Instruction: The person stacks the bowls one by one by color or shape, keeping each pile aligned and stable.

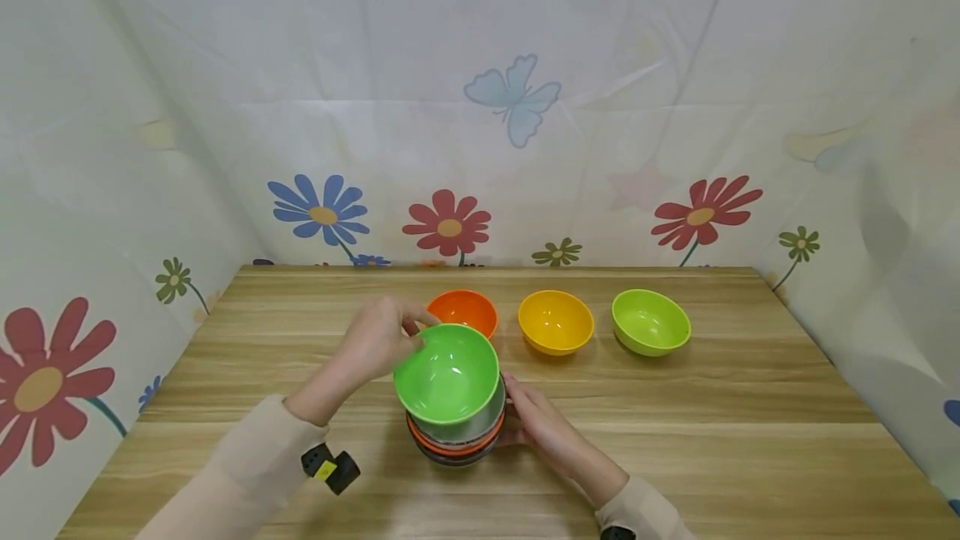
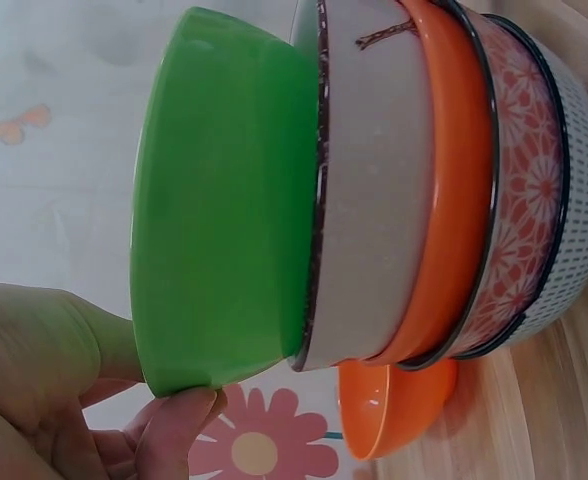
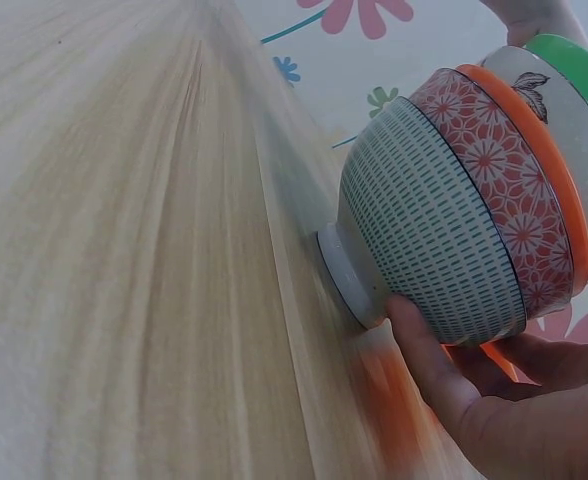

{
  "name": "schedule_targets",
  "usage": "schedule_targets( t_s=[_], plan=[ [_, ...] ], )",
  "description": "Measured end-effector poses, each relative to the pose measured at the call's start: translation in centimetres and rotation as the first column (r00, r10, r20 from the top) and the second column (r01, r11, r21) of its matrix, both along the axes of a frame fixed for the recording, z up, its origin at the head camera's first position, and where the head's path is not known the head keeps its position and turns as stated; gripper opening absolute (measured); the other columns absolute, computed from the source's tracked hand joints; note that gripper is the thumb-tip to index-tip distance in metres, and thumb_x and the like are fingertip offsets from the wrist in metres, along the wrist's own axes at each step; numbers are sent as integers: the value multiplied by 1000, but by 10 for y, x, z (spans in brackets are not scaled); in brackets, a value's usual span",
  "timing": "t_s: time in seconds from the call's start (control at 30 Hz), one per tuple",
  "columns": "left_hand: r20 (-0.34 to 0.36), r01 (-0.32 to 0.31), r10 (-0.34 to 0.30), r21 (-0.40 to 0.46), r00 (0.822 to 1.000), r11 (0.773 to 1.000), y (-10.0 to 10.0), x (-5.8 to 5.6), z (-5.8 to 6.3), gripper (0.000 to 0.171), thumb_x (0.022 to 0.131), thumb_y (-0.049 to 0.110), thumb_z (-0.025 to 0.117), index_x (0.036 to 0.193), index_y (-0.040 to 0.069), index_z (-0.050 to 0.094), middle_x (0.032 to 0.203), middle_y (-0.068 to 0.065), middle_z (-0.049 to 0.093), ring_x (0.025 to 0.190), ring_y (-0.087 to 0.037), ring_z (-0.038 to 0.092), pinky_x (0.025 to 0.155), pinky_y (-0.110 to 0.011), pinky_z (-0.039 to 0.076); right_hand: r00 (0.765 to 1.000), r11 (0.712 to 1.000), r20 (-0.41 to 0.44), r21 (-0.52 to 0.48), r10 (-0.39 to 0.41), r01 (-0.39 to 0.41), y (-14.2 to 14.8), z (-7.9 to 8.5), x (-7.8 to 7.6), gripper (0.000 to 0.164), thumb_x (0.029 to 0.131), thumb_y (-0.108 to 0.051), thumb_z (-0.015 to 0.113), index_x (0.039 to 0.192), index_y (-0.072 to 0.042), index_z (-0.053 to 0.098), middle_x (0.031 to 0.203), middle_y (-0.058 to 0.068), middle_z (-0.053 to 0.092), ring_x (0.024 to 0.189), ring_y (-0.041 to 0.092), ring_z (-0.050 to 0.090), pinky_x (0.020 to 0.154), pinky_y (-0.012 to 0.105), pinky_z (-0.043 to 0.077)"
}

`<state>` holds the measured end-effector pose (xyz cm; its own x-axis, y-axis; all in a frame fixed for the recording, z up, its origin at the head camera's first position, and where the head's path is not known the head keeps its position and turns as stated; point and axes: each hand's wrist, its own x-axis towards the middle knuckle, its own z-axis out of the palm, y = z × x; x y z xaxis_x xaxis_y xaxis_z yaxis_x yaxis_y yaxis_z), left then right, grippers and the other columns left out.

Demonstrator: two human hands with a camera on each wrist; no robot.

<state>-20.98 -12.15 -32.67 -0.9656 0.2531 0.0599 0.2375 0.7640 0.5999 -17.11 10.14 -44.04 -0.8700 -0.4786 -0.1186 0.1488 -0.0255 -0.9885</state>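
Note:
My left hand (image 1: 382, 336) pinches the rim of a green bowl (image 1: 450, 373) between thumb and fingers. That bowl sits at the top of a stack, tilted over a white bowl with a dark speckled rim (image 2: 379, 200). Below come an orange bowl (image 2: 459, 180), a red flower-patterned bowl (image 3: 486, 160) and, at the bottom, a bowl with green dashes (image 3: 424, 220). My right hand (image 1: 536, 419) grips the stack's right side, one fingertip by the bottom bowl's foot and the other fingers higher up.
Behind the stack stands a smaller orange bowl (image 1: 465, 307), partly hidden by the green one. A yellow bowl (image 1: 556, 323) and a lime bowl (image 1: 651, 323) continue the row to the right. The wooden table (image 1: 712, 440) ends at a patterned cloth backdrop (image 1: 585, 148).

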Motion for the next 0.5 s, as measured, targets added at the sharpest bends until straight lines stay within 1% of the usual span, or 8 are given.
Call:
schedule_targets(
  t_s=[0.17,0.37,0.5],
  plan=[
    [30,-2,1,3,1000,1000,3,0,-4,28,75,-6,66,95,11,74,72,-4,60,65,-18,53,48,-22,46,1000,1000,-1,-4,1,-1,0,-1,-1,62,101,-40,20,138,9,30,137,27,37,121,29,46,82,46,52],
    [20,15,-15,-3,1000,1000,5,-1,-11,28,72,-7,67,92,12,74,66,-2,58,61,-17,50,46,-21,41,1000,1000,17,-16,-20,21,-2,0,0,60,102,-38,20,137,10,32,136,27,38,122,32,44,83,46,52],
    [45,10,-11,8,999,1000,6,-1,-14,28,73,-6,68,93,12,74,65,-2,56,59,-17,50,45,-20,41,1000,1000,20,-6,-24,24,-2,0,1,62,101,-40,22,136,10,32,136,27,39,120,31,46,83,46,52]
  ],
)
